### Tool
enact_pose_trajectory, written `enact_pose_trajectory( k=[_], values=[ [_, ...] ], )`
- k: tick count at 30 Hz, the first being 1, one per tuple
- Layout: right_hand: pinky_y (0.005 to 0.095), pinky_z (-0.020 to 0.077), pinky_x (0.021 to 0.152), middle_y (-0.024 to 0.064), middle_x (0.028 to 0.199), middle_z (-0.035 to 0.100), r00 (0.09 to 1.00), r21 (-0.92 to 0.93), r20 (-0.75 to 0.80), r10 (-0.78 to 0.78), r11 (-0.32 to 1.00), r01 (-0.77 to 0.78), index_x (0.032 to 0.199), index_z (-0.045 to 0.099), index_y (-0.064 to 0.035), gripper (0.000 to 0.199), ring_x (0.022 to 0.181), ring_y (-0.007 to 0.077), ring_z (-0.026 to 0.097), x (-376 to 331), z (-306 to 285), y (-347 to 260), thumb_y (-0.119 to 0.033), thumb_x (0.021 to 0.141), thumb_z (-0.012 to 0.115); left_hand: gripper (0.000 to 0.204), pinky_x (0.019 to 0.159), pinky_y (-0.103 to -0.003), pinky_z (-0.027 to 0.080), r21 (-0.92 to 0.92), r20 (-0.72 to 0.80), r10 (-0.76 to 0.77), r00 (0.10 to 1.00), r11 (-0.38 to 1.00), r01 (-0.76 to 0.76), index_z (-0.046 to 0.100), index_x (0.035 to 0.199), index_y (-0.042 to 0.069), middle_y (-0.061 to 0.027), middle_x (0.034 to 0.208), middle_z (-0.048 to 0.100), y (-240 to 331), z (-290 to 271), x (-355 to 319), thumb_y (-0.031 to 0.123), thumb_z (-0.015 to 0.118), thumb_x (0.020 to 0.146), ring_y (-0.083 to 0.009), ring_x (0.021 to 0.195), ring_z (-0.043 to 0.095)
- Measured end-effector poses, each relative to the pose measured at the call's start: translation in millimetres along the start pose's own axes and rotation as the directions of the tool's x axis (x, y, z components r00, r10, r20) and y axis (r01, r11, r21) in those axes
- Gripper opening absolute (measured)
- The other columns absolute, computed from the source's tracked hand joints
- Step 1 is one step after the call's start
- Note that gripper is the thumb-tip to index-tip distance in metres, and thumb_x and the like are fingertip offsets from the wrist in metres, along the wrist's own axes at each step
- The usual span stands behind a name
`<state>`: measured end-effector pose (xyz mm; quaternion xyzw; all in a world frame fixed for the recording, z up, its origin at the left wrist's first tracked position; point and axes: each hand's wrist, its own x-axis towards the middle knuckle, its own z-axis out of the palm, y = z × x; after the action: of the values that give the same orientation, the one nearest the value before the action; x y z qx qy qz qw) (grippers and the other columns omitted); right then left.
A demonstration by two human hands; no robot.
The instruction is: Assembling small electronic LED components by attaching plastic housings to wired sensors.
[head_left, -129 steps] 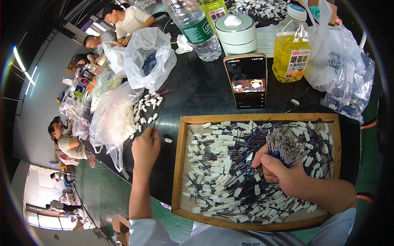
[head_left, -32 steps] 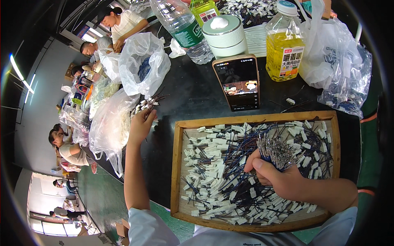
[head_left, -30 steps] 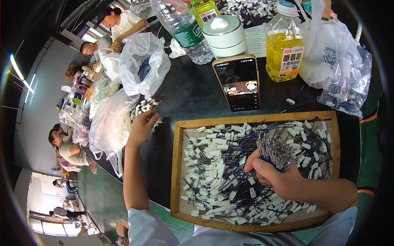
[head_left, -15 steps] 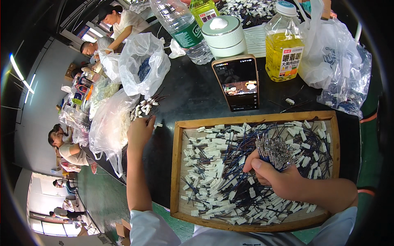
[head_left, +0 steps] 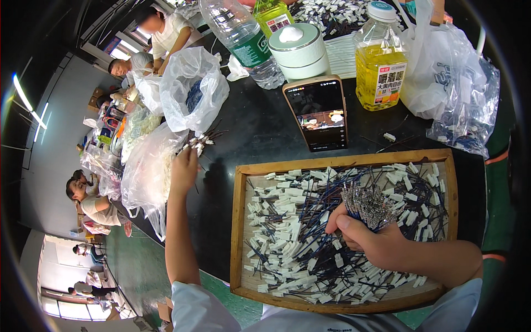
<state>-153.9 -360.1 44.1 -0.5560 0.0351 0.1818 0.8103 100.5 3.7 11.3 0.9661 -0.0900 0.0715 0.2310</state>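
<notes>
Right hand fingers clamped on wire bundle over tray; left hand pinched connectors left of tray.
</notes>
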Motion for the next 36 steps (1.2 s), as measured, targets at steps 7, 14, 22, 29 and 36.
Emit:
enact_pose_trajectory(
  k=[7, 14, 22, 29, 36],
  values=[
    [0.0233, 0.0426, 0.073, -0.0026, 0.083, 0.059, 0.999, -0.033, 0.009, 0.050, 0.998, -0.050, 0.090, 0.061, -0.0074, 0.015, 0.077, 0.0052, 0.052, 0, -1, -5, -0.017, 0.093, 0.050, 0.027, 0.061, -0.044, 0.048, 0.494, -0.097, 0.167, 0.981, 0.864, -0.098, 0.059, 0.098, 0.012, -0.0160, 0.073, 0.064, -4, 11, 11, 0.036, 0.052, 0.088, -0.0347, 0.069, 0.063],
    [0.0223, 0.0412, 0.069, -0.0034, 0.079, 0.057, 1.000, 0.013, 0.011, -0.003, 1.000, 0.003, 0.089, 0.060, -0.0070, 0.015, 0.073, 0.0044, 0.049, 1, 2, -4, -0.017, 0.093, 0.049, 0.033, 0.067, -0.046, 0.048, 0.617, 0.103, 0.117, 0.988, 0.772, -0.156, 0.050, 0.105, 0.008, -0.0177, 0.082, 0.065, 6, 8, 17, 0.036, 0.052, 0.088, -0.0358, 0.076, 0.063],
    [0.0231, 0.0421, 0.073, -0.0024, 0.081, 0.058, 1.000, -0.013, 0.017, -0.007, 1.000, 0.007, 0.089, 0.060, -0.0053, 0.016, 0.077, 0.0054, 0.051, -1, 1, -3, -0.015, 0.093, 0.048, 0.034, 0.068, -0.047, 0.048, 0.633, 0.271, 0.051, 0.961, 0.742, -0.219, 0.048, 0.097, 0.002, -0.0200, 0.082, 0.064, 6, -2, 34, 0.034, 0.050, 0.088, -0.0388, 0.077, 0.062],
    [0.0252, 0.0428, 0.077, -0.0003, 0.084, 0.059, 0.998, 0.008, 0.028, -0.055, 0.998, 0.055, 0.090, 0.060, -0.0039, 0.016, 0.082, 0.0080, 0.053, -1, 2, -4, -0.015, 0.093, 0.048, 0.028, 0.068, -0.046, 0.049, 0.727, 0.305, 0.052, 0.951, 0.632, -0.268, 0.052, 0.091, -0.001, -0.0205, 0.077, 0.064, 11, 1, 29, 0.024, 0.053, 0.077, -0.0369, 0.073, 0.063],
    [0.0252, 0.0428, 0.077, 0.0007, 0.085, 0.058, 0.998, -0.036, 0.049, -0.029, 0.999, 0.031, 0.091, 0.059, -0.0037, 0.017, 0.082, 0.0079, 0.053, -3, 1, -3, -0.016, 0.094, 0.048, 0.029, 0.067, -0.047, 0.048, 0.640, 0.176, 0.058, 0.983, 0.752, -0.159, 0.062, 0.084, 0.000, -0.0205, 0.078, 0.064, 17, -4, 13, 0.027, 0.052, 0.079, -0.0365, 0.071, 0.063]
  ],
)
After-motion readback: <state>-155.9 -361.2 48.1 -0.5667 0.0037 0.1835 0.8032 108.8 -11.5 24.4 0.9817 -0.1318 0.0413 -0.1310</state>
